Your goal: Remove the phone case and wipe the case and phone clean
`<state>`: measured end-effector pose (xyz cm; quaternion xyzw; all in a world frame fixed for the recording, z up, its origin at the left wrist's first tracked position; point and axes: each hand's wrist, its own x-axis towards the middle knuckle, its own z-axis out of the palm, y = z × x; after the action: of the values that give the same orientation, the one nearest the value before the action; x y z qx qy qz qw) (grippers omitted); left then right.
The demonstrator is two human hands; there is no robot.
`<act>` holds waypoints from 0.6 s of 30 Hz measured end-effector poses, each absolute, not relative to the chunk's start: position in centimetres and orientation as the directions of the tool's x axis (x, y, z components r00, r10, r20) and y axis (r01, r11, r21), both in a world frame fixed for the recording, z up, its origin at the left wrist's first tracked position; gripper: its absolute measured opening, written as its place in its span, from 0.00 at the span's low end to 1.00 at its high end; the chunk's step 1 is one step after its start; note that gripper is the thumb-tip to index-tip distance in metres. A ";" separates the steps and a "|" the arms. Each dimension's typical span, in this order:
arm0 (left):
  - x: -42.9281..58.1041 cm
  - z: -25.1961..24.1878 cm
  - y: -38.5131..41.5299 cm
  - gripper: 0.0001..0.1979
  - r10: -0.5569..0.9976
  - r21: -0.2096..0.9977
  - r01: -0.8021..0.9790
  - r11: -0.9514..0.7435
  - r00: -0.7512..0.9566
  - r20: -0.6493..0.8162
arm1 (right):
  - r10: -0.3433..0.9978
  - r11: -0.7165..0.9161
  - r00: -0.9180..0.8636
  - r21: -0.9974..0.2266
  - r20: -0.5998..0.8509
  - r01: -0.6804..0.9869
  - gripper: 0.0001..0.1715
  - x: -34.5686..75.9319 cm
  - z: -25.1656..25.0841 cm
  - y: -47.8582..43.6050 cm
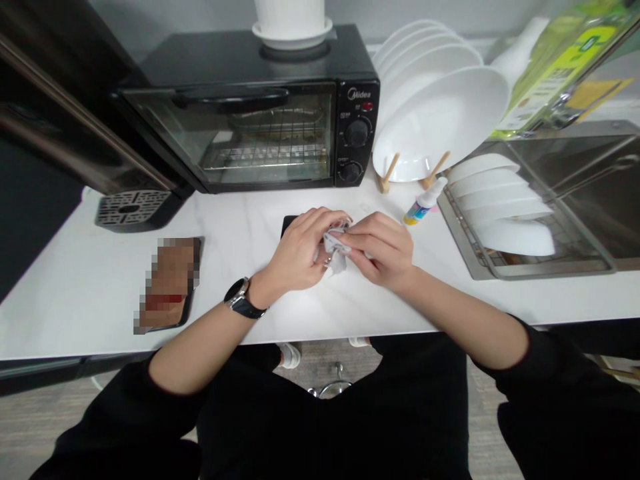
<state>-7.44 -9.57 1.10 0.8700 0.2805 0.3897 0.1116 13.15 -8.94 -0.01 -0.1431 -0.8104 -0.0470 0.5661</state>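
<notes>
My left hand (300, 250) and my right hand (383, 247) meet over the middle of the white counter (90, 293). Both are closed on a small crumpled white wipe or packet (336, 248) pinched between their fingers. A black flat object (289, 223), partly hidden, lies just behind my left hand. A dark watch (241, 299) sits on my left wrist. A small spray bottle (424, 202) lies on its side just behind and to the right of my right hand.
A black Midea toaster oven (260, 120) stands at the back, a white pot (293, 20) on top. White plates (435, 113) lean in a wooden rack. More plates (500, 200) fill a metal drainer at right. A phone (170, 283) lies at left.
</notes>
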 end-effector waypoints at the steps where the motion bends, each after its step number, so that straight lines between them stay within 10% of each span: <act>1: -7.5 1.0 -9.5 0.18 0.562 0.396 0.401 -0.826 0.537 0.629 | 0.215 0.943 -0.297 -0.119 0.930 0.310 0.12 13.3 0.0 -8.8; 8: -7.6 0.6 -9.1 0.06 0.540 0.320 0.450 -0.834 0.543 0.643 | 0.318 0.903 -0.243 -0.215 0.916 0.371 0.13 13.6 0.1 -8.3; 18: -7.5 1.4 -9.8 0.18 0.606 0.427 0.430 -0.795 0.554 0.571 | 0.189 0.974 -0.371 -0.126 0.909 0.189 0.13 12.9 0.2 -9.7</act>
<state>-7.52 -9.77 1.41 0.8733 0.2967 0.3675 0.1195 12.89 -9.74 0.23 -0.1142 -0.8281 0.0001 0.5488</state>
